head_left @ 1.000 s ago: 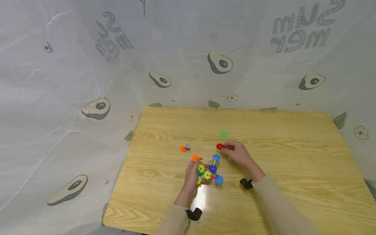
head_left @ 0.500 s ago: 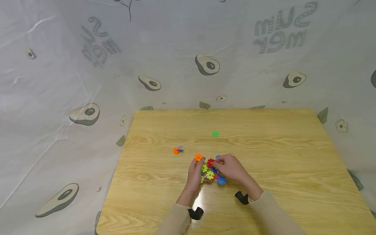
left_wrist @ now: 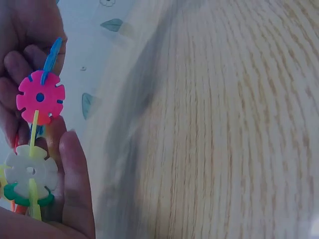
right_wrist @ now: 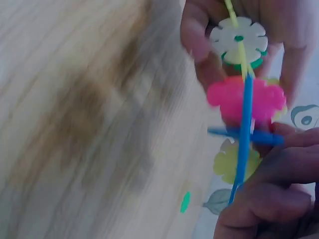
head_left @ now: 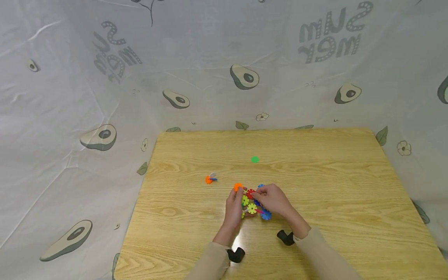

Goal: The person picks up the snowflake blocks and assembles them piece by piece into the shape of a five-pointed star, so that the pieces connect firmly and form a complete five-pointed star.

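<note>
My left hand [head_left: 233, 210] holds a cluster of interlocked plastic snowflake discs, its thumb over the near side. In the head view an orange disc [head_left: 238, 187], yellow discs [head_left: 252, 209] and a light blue disc [head_left: 266, 214] show in it. My right hand [head_left: 273, 199] pinches a red disc [head_left: 250, 194] right at the cluster's upper part, overlapping a dark blue disc. From the left wrist, a pink disc [left_wrist: 41, 97] and a white disc [left_wrist: 31, 170] are seen joined by a yellow one on edge. The right wrist view shows a blue disc [right_wrist: 246, 129] edge-on beside the right fingers.
A small joined piece with an orange disc [head_left: 209, 179], a blue and a pale one lies on the wooden table [head_left: 315, 167], left of the hands. Farther back lies a single green disc [head_left: 254, 159]. A printed curtain [head_left: 196, 70] hangs behind and at the sides.
My right hand has carried the red disc down and left to the cluster in my left hand. Over the last half second both hands have barely moved. The head view has shifted slightly.
</note>
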A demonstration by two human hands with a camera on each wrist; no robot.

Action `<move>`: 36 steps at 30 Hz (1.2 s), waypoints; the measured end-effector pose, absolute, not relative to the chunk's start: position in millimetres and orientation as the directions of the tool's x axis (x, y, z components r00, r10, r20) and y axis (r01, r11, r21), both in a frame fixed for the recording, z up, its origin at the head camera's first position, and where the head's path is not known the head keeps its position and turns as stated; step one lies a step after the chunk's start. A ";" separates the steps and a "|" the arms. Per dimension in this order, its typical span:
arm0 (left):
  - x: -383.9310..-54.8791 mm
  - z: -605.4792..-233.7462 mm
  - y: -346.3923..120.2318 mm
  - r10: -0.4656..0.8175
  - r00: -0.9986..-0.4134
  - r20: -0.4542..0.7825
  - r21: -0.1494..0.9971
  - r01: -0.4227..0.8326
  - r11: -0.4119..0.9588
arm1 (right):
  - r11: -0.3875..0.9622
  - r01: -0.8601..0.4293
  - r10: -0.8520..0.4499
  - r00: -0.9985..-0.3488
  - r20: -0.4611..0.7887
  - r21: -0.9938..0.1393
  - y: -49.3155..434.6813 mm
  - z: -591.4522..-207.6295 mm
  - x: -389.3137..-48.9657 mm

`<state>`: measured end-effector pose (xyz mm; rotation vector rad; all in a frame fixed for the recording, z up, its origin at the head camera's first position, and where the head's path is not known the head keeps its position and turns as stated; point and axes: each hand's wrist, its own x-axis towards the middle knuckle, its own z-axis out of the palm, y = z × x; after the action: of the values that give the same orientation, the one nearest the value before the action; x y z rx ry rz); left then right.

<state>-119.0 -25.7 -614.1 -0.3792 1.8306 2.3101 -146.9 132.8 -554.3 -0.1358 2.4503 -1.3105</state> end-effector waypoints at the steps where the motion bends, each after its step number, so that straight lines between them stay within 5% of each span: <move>1: -118.9 -614.7 -25.2 -0.027 -0.954 -0.297 0.928 -0.282 -0.242 | 0.560 0.082 -0.249 -0.932 -0.263 -0.824 131.8 -555.3 -146.7; 9: -114.2 -622.8 -28.9 -0.037 -0.945 -0.325 0.925 -0.310 -0.221 | 0.504 0.143 -0.243 -0.923 -0.299 -0.852 125.2 -563.1 -146.2; 22: -108.2 -628.2 -67.4 -0.045 -0.921 -0.386 0.849 -0.335 -0.409 | 0.346 0.204 -0.262 -0.916 -0.304 -0.916 107.0 -554.2 -161.1; 30: -84.4 -622.9 -103.1 -0.105 -0.899 -0.425 0.868 -0.373 -0.327 | 0.535 -0.007 -0.312 -0.931 -0.190 -0.845 69.9 -568.9 -226.0; 36: -62.3 -621.2 -122.7 -0.145 -0.874 -0.465 0.859 -0.404 -0.316 | 0.625 -0.266 -0.524 -0.840 -0.142 -0.734 30.6 -585.7 -260.5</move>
<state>-62.3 -122.7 -621.2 -0.7082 1.7281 2.3154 -260.5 30.6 -585.7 -0.6336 2.5078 -1.0519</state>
